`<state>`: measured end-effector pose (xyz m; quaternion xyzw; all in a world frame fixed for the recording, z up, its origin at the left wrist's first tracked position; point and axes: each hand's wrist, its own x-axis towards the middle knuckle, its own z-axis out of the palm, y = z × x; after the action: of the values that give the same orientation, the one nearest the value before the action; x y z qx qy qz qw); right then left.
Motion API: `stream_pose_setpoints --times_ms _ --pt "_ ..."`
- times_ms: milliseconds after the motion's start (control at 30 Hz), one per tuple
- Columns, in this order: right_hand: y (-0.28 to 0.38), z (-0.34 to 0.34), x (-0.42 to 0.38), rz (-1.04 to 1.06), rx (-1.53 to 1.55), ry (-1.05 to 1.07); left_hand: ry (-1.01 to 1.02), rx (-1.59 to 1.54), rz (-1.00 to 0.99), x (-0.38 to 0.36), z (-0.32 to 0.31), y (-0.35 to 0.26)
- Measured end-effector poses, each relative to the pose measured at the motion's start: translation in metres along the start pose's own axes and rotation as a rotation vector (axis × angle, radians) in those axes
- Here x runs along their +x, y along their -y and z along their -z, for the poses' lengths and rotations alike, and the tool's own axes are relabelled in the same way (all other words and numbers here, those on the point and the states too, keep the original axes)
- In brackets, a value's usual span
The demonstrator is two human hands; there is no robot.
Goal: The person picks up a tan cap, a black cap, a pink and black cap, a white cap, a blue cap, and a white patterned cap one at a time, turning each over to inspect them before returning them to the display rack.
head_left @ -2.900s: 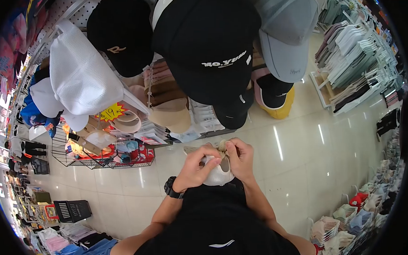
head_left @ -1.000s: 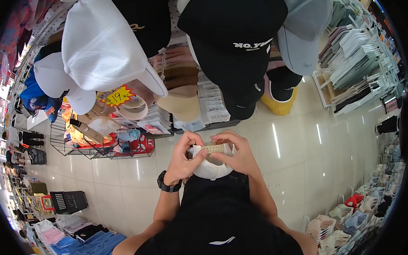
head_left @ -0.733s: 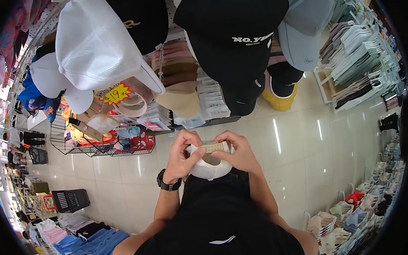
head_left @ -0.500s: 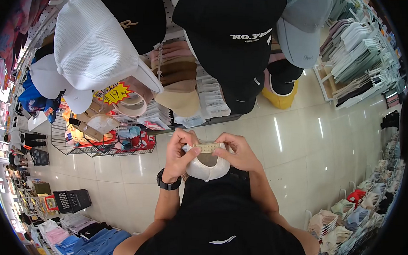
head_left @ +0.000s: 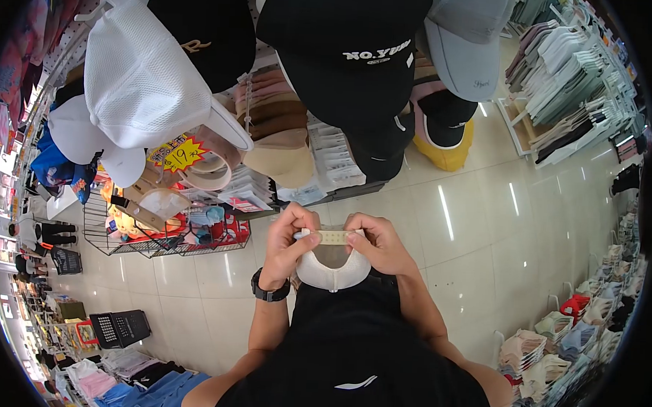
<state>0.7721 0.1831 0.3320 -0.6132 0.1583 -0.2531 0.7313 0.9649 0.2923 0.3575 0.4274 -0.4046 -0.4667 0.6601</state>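
A white cap is held in front of my black shirt, its snap strap running across the far side of the opening. My left hand, with a dark watch on the wrist, pinches the strap's left end between thumb and fingers. On the right end, my right hand grips in the same way. The small holes along the beige strap show between my thumbs. Beyond the hands hang a white mesh cap, a black cap with lettering and a grey cap.
A wire basket of goods stands beyond my left hand, below a yellow price sign. Clothes racks stand at the right. A black shopping basket is at the lower left, with people farther off.
The hanging caps have shifted slightly left in view. My hands sit slightly farther apart on the strap, and the cap's opening looks a little wider.
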Motion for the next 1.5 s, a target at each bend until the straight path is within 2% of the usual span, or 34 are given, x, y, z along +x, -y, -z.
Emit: stream_pose_setpoints --times_ms 300,500,700,767,800,867,1000,1067,1267,1500 --pt "-0.003 0.001 0.000 0.075 0.005 0.003 0.008 -0.030 0.078 -0.003 0.000 0.001" --pt "0.001 0.005 -0.002 0.048 0.027 -0.020 -0.004 0.075 0.033 -0.002 0.000 0.002" --pt "0.011 0.006 0.003 0.131 -0.034 -0.026 -0.025 0.177 0.065 -0.003 -0.007 -0.006" --pt "0.013 0.007 0.003 0.205 -0.168 -0.055 -0.026 0.399 -0.026 -0.001 -0.004 -0.007" --pt "0.014 0.007 0.003 0.204 -0.167 -0.055 -0.026 0.400 -0.025 0.001 -0.002 -0.010" --pt "0.016 0.007 0.002 0.291 -0.339 -0.158 0.053 0.684 -0.084 0.004 0.002 -0.018" --pt "0.020 0.008 -0.001 0.324 -0.399 -0.186 0.046 0.760 -0.113 0.004 0.001 -0.019" --pt "0.024 0.009 -0.003 0.343 -0.437 -0.190 0.037 0.791 -0.272 0.006 -0.003 -0.017" --pt "0.028 0.002 -0.001 0.432 -0.514 -0.195 0.077 0.894 -0.425 0.012 -0.015 -0.021" --pt "0.028 -0.003 0.003 0.570 -0.626 -0.232 0.055 0.989 -0.506 0.011 -0.026 -0.016"
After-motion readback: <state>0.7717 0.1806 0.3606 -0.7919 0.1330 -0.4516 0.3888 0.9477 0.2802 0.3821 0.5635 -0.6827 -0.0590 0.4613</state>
